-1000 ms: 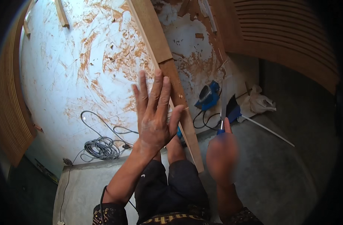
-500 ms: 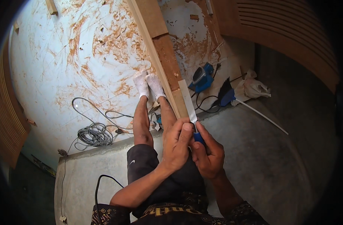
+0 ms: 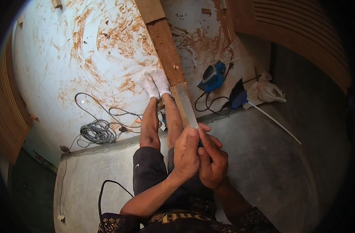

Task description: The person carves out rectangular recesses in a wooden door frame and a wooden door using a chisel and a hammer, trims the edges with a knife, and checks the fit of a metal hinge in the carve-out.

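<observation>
A long wooden board (image 3: 162,42) runs from the top of the view toward my body, its near end at my hands. My left hand (image 3: 186,153) is closed at that end, its thumb up beside the blade; its grip on the wood is partly hidden. In my right hand (image 3: 213,161) is a chisel (image 3: 190,113) with a flat metal blade and a blue handle. The fingers wrap the handle, leaving only a little blue showing. The blade lies along the board's pale near section (image 3: 181,101), pointing away from me. My hands touch each other.
Right of the board lie a blue power planer (image 3: 213,79), a blue broom head (image 3: 238,99) with a white stick, and a white plastic bag (image 3: 271,93). A coiled grey cable (image 3: 98,133) is at left. Slatted wooden panels (image 3: 297,23) stand at both sides. Brown shavings litter the white floor sheet.
The board has turned, so its pale left edge strip no longer shows along its length. My right fingers have closed further over the blue handle, and the blade has shifted slightly left.
</observation>
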Tool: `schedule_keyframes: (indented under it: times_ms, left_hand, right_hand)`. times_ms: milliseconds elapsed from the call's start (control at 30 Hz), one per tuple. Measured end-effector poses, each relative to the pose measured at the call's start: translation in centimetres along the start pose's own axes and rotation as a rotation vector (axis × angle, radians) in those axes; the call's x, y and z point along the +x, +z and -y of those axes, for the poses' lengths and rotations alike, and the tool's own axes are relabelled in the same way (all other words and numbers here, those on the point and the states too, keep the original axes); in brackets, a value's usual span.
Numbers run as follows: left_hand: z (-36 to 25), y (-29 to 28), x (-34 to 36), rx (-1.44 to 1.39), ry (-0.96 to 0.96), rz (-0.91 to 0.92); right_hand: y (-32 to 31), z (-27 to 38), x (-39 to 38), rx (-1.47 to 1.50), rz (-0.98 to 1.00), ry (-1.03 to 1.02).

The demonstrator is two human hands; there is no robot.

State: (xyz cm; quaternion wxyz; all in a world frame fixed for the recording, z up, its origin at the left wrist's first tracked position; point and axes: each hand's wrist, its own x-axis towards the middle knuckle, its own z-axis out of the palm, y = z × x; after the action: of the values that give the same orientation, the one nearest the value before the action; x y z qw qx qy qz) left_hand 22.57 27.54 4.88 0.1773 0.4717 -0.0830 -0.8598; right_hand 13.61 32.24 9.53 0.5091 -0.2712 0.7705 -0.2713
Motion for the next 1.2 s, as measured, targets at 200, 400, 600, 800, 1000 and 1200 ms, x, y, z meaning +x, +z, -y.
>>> schedule_keyframes:
  times_ms: [200, 400, 600, 800, 1000, 1200]
  left_hand:
    - [0.3, 0.3, 0.8, 0.057, 0.062, -0.065]
    - [0.2, 0.7, 1.3, 0.058, 0.086, -0.089]
    - [-1.0, 0.3, 2.1, 0.265, 0.158, -0.117]
    - [-1.6, -0.1, 3.6, 0.413, 0.256, -0.209]
    - [-3.2, 0.9, 3.4, 0.189, 0.082, -0.104]
    - [-1.8, 1.0, 1.8, 0.143, 0.049, -0.128]
  right_hand:
    - [0.3, -0.2, 1.3, -0.058, -0.061, -0.118]
    - [0.4, 0.0, 1.6, -0.088, -0.088, -0.153]
    - [0.6, -0.3, 2.3, -0.068, -0.106, -0.209]
    - [0.6, 0.1, 4.4, -0.030, -0.096, -0.225]
    - [0.7, 0.4, 3.9, -0.043, -0.111, -0.184]
    - [0.3, 0.9, 2.1, -0.019, -0.078, -0.109]
